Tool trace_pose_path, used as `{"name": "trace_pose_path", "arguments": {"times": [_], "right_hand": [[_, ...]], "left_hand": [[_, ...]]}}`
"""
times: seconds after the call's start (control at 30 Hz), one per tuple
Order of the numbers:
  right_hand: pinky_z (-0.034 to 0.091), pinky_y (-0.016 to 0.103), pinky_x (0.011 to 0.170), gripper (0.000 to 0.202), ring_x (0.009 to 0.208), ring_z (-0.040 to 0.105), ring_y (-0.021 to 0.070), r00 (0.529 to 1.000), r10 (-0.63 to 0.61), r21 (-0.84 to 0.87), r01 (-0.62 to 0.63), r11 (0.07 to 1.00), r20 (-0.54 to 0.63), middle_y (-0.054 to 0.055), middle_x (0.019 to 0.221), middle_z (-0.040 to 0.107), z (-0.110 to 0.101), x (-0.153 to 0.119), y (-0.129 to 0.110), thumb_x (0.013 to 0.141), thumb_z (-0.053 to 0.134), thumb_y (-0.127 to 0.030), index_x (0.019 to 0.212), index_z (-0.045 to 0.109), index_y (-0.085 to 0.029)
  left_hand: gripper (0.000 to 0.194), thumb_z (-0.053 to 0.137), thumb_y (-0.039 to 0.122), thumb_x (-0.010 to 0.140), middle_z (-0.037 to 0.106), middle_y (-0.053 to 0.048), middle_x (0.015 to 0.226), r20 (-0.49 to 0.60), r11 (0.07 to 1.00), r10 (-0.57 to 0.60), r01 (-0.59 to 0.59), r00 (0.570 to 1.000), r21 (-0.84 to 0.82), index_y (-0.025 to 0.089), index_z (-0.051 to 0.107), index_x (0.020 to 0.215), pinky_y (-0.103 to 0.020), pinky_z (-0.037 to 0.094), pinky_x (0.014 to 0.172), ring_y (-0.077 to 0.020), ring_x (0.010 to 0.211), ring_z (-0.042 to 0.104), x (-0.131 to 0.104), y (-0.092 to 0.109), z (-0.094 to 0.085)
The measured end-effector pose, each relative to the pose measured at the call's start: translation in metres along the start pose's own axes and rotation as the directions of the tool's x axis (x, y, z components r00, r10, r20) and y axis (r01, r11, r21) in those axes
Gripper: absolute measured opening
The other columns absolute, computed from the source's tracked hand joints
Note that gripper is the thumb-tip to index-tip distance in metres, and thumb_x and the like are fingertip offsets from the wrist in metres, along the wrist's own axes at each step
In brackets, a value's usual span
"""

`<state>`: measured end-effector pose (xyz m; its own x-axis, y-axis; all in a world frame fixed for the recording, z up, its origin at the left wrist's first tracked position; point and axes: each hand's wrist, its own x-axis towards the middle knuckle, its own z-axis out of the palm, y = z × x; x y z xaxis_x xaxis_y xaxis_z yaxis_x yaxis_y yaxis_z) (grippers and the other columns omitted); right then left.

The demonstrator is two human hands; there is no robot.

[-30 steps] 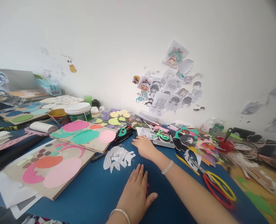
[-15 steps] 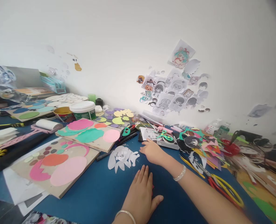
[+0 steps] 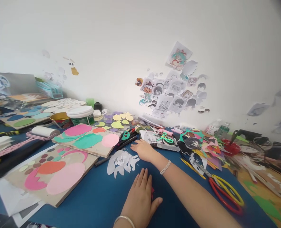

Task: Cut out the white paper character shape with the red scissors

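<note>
My left hand (image 3: 140, 193) lies flat on the blue tabletop (image 3: 95, 202), fingers stretched forward. A bit of something red (image 3: 152, 192) peeks out beside its palm; the rest is hidden under the hand. Farther forward, my right hand (image 3: 144, 150) reaches across to the left with its fingers extended and nothing visible in them. Just left of those fingertips sits a small pile of white paper cut-outs (image 3: 122, 162). Black pens (image 3: 129, 141) lie close beyond the right hand, near a picture sheet (image 3: 148, 136) and small green scissors (image 3: 165, 138).
Boards with coloured paper shapes (image 3: 66, 177) cover the left side, with a paint roller (image 3: 45, 132) and a white tub (image 3: 80, 112) behind. On the right lie large red-and-yellow scissors (image 3: 226, 191) and a heap of paper scraps (image 3: 212, 148). Drawings (image 3: 164, 104) hang on the wall.
My right hand has moved left and slightly forward, closer to the pens. The left hand stays flat in place. The whole view has shifted slightly.
</note>
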<state>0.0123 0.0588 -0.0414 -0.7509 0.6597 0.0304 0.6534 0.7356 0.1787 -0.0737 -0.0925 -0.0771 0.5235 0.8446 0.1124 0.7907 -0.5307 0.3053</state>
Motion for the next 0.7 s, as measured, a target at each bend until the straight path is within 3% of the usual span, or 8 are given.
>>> {"name": "trace_pose_path", "arguments": {"times": [0.1,0.27,0.37,0.47,0.57,0.63,0.7], "right_hand": [[0.032,0.041,0.105,0.043,0.123,0.043,0.0278,1.0,-0.02,0.007,0.02,1.0,0.015,0.006,0.125,0.059,0.004,-0.02,0.005,0.081,0.045,0.001,0.118,0.062,-0.013],[0.034,0.043,0.104,0.048,0.121,0.047,0.0277,0.998,0.029,0.09,-0.033,0.995,0.049,0.007,0.126,0.058,0.007,-0.08,0.01,0.077,0.044,0.003,0.12,0.061,-0.013],[0.04,0.037,0.098,0.048,0.114,0.053,0.0251,0.995,0.096,0.135,-0.092,0.987,-0.02,0.007,0.117,0.065,0.001,-0.093,0.008,0.075,0.044,0.003,0.113,0.066,-0.014],[0.042,0.035,0.095,0.05,0.114,0.051,0.0237,0.985,0.101,0.163,-0.078,0.983,-0.142,0.01,0.13,0.054,-0.009,-0.07,0.003,0.076,0.043,0.001,0.121,0.06,-0.013],[0.041,0.037,0.096,0.047,0.12,0.044,0.025,0.969,0.15,0.191,-0.112,0.975,-0.197,0.011,0.142,0.04,-0.015,-0.02,-0.002,0.084,0.042,-0.009,0.13,0.05,-0.015],[0.042,0.038,0.095,0.047,0.12,0.044,0.026,0.954,0.246,0.227,-0.205,0.952,-0.17,0.011,0.142,0.039,-0.014,0.016,-0.003,0.087,0.045,-0.02,0.133,0.044,-0.015],[0.044,0.039,0.091,0.04,0.114,0.049,0.0269,0.94,0.3,0.234,-0.259,0.937,-0.161,0.012,0.134,0.048,-0.012,0.046,-0.003,0.087,0.047,-0.023,0.127,0.05,-0.015]], "left_hand": [[0.068,0.035,0.053,0.088,0.029,-0.02,0.142,-0.006,1.0,-0.01,0.01,1.0,0.007,0.004,0.041,0.134,-0.054,0.035,0.103,-0.0373,0.131,0.028,0.0,0.0,0.001],[0.069,0.032,0.054,0.088,0.028,-0.018,0.143,-0.013,0.999,-0.032,0.032,0.999,0.04,0.005,0.039,0.135,-0.053,0.034,0.104,-0.036,0.133,0.027,0.001,0.001,0.003],[0.07,0.03,0.057,0.088,0.03,-0.018,0.143,-0.062,0.998,-0.034,0.037,0.997,0.053,0.006,0.041,0.134,-0.052,0.034,0.104,-0.0357,0.133,0.028,0.001,0.0,0.006],[0.07,0.03,0.057,0.088,0.029,-0.018,0.143,-0.046,0.997,-0.036,0.039,0.998,0.061,0.006,0.041,0.134,-0.052,0.034,0.104,-0.0359,0.133,0.027,0.001,-0.002,0.009],[0.069,0.033,0.056,0.087,0.03,-0.018,0.143,-0.061,0.998,-0.028,0.032,0.998,0.056,0.007,0.042,0.134,-0.051,0.035,0.104,-0.0356,0.132,0.028,0.001,-0.004,0.011],[0.067,0.036,0.055,0.087,0.03,-0.018,0.143,-0.068,0.998,-0.023,0.027,0.997,0.052,0.007,0.042,0.134,-0.051,0.035,0.105,-0.0356,0.132,0.029,0.001,-0.004,0.011],[0.067,0.036,0.054,0.087,0.028,-0.018,0.143,-0.041,0.998,-0.026,0.029,0.999,0.054,0.008,0.04,0.135,-0.051,0.034,0.105,-0.0358,0.132,0.027,0.001,-0.005,0.01]]}}
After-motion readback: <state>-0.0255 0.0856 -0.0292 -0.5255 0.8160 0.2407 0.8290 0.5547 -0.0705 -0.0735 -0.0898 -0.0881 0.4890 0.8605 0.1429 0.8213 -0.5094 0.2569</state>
